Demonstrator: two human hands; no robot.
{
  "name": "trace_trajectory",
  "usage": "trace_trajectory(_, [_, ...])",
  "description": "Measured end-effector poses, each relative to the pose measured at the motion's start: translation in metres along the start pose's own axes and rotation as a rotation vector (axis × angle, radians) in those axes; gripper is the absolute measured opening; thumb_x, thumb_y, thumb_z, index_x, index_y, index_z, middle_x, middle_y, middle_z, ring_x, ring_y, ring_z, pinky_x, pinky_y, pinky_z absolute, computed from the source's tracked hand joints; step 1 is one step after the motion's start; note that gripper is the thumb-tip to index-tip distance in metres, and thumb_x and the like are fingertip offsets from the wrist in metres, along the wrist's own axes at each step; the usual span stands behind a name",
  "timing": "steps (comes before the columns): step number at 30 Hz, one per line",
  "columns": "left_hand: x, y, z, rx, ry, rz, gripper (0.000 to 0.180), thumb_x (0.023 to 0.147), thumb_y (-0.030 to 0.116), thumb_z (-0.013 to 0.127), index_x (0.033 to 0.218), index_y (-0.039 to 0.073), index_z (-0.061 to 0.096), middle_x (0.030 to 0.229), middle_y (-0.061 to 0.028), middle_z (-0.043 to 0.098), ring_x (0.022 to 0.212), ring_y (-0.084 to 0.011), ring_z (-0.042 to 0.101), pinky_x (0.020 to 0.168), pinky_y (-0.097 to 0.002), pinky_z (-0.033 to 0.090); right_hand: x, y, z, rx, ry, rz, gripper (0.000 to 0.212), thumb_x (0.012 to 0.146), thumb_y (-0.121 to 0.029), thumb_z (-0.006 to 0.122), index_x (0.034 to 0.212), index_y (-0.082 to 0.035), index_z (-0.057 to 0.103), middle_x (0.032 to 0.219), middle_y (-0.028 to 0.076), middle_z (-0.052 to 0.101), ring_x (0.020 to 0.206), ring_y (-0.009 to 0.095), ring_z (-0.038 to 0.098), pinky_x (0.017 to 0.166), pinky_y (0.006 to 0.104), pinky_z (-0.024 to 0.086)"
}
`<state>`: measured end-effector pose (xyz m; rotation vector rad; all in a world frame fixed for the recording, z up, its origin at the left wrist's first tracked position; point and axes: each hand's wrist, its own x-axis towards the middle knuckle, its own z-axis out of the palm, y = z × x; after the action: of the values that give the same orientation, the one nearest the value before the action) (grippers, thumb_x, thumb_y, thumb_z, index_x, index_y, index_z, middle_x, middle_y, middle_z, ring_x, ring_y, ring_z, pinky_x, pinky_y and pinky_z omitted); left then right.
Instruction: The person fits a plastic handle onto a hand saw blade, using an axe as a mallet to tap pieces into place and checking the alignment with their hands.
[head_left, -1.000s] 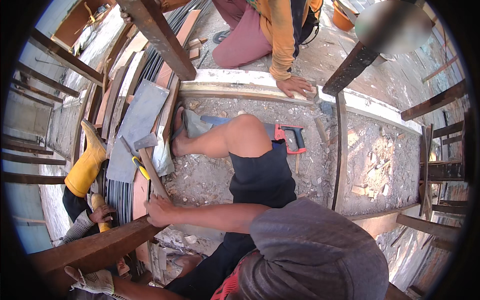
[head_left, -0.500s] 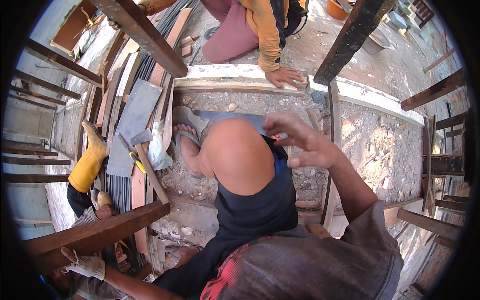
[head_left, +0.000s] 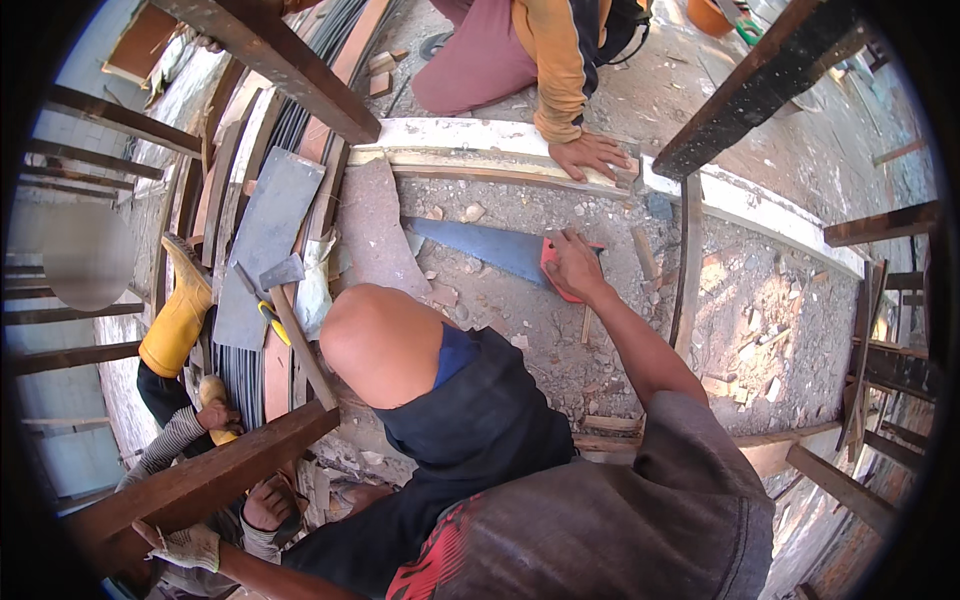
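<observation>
A: What were the fingers doing over there?

B: The right hand (head_left: pixel 574 265) was bare, and its fingers lay over the red handle of the handsaw (head_left: pixel 480 248).

A: Were they curled all the way round?

B: I couldn't tell. The back of the hand hid that from me.

A: Where was the handsaw?

B: Flat on the stony dirt (head_left: pixel 520 205), past the bare, bent knee (head_left: pixel 385 340). Its gray blade pointed left.

A: What step did it look like?

B: Taking hold of the handsaw, I thought. Lifting it would have called for a snug grip on the handle, with the teeth kept away from that knee.

A: And the left hand (head_left: pixel 192 548)?

B: It wore a white glove and touched the brown wooden beam (head_left: pixel 230 460). I couldn't tell if it squeezed.

A: What was farther out?

B: A hatchet (head_left: pixel 283 273) lay on the left, near a gray metal sheet (head_left: pixel 262 255). Across from us, a co-worker's hand (head_left: pixel 590 157) rested on a long beam with a white top (head_left: pixel 450 133).
</observation>
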<state>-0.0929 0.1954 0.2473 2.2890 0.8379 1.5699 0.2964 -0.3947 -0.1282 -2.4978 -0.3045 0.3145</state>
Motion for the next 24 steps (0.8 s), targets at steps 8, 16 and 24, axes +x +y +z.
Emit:
trace_trajectory(8, [-0.011, 0.059, 0.037, -0.429, 0.174, -0.329, 0.054, 0.1, 0.032, 0.048, 0.146, 0.003, 0.05, 0.15, -0.0183, 0.047, 0.136, -0.0321, 0.048, 0.112, -0.0475, 0.04, 0.05, -0.002, -0.004, -0.431, -0.379, -0.035, 0.08, 0.068, -0.034, 0.088, 0.136, -0.01, 0.054, 0.137, 0.017, 0.054, 0.128, 0.038, 0.05, 0.104, 0.0542, 0.041])
trace_trajectory(16, [-0.034, 0.037, -0.007, -0.227, -0.036, -0.232, 0.056, 0.099, 0.018, 0.062, 0.15, 0.004, 0.042, 0.147, -0.0141, 0.048, 0.129, -0.0257, 0.052, 0.108, -0.0385, 0.042, 0.035, -0.013, -0.039, -0.012, -0.54, -0.139, 0.039, 0.069, -0.033, 0.083, 0.081, 0.0, 0.068, 0.075, 0.02, 0.066, 0.075, 0.029, 0.067, 0.067, 0.0416, 0.05])
trace_trajectory(24, [-0.131, 0.14, -0.048, -0.044, -0.233, -0.186, 0.063, 0.085, 0.017, 0.076, 0.141, 0.002, 0.05, 0.116, -0.0142, 0.064, 0.102, -0.0235, 0.064, 0.092, -0.0362, 0.051, -0.083, -0.115, -0.201, 0.1, 0.048, -0.431, 0.022, 0.074, -0.002, 0.076, 0.084, 0.005, 0.058, 0.077, 0.019, 0.054, 0.068, 0.033, 0.056, 0.065, 0.0385, 0.044])
